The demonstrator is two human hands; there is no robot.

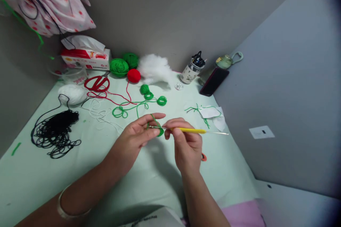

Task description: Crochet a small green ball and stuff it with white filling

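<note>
My left hand (138, 133) pinches a small green crochet piece (160, 132) between thumb and fingers, with green yarn running over its raised index finger. In my right hand (186, 142) is a crochet hook (189, 130) with a yellow handle and metal ends, held closed-fingered and nearly level. The hook's left tip lies at the green piece, by the left fingertips. Green yarn trails from the left hand back to small green coils (161, 100) on the table. Exactly how the yarn loops on the hook is too small to tell.
Black yarn (60, 127), a white yarn ball (71, 94) and red scissors (97, 83) lie at left. Behind are a tissue box (86, 59), green balls (119, 67), a red ball (133, 76) and white stuffing (154, 69). A pen cup (190, 72), phone (214, 82) and bottle (224, 62) stand back right.
</note>
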